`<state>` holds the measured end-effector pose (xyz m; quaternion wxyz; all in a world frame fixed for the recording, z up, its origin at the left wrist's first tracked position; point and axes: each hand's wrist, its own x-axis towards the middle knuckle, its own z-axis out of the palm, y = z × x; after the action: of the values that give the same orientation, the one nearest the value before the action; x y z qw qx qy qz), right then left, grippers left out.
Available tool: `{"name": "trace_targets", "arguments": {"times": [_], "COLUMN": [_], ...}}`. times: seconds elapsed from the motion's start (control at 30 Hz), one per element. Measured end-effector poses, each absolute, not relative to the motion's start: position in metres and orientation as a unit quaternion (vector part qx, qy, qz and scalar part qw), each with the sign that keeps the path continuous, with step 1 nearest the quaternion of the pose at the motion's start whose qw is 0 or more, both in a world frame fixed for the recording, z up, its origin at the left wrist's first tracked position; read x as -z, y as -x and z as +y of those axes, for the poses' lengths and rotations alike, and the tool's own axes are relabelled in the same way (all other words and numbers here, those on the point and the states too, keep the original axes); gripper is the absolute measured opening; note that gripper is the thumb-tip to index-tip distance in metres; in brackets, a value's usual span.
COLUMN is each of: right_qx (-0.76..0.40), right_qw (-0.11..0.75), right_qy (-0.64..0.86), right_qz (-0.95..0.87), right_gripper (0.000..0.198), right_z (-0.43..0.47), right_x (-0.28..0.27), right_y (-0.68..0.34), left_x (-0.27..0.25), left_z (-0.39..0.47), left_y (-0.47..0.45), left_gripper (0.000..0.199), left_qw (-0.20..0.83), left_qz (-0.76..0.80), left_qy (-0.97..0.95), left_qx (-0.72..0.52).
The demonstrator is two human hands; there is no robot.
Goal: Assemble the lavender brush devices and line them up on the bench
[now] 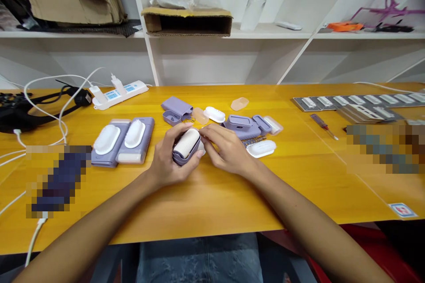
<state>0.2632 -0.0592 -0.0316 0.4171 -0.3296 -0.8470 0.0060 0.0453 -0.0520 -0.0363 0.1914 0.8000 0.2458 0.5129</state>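
Observation:
My left hand [169, 154] is wrapped round a small purple plastic housing [183, 159], tilted up, with a white ribbed part [187, 142] showing in its opening. At the housing's right edge, my right hand [227, 147] has thumb and fingers pinched together; what lies between them is hidden. Just beyond the hands are a purple case [177, 106] and a purple housing [244, 128] with its end piece open. White oval parts [214, 114] and a peach translucent piece [239, 104] lie about them.
Two purple units with white oval tops [135, 135] stand left, near a charging phone [59, 181] with cables. A power strip [121, 94] sits behind. At right are a screwdriver [323, 126] and a long grey rail [361, 101]. White shelves [206, 59] back the table.

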Motion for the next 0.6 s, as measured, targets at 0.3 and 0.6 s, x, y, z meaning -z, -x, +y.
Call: {"name": "trace_targets", "arguments": {"times": [0.3, 0.6], "right_qx": [0.070, 0.075], "right_qw": [0.462, 0.583], "right_qy": [0.286, 0.220], "right_qz": [-0.837, -0.778], "right_gripper": [0.069, 0.030], "right_z": [-0.063, -0.075], "right_x": [0.025, 0.025], "right_y": [-0.264, -0.254], "left_x": [0.042, 0.045], "left_z": [-0.049, -0.046], "left_y": [-0.053, -0.054], "left_gripper": [0.075, 0.067], "left_qw": [0.291, 0.280], "left_qz": [0.318, 0.334], "left_qy": [-0.784, -0.771], "left_qx": [-0.446, -0.464]}}
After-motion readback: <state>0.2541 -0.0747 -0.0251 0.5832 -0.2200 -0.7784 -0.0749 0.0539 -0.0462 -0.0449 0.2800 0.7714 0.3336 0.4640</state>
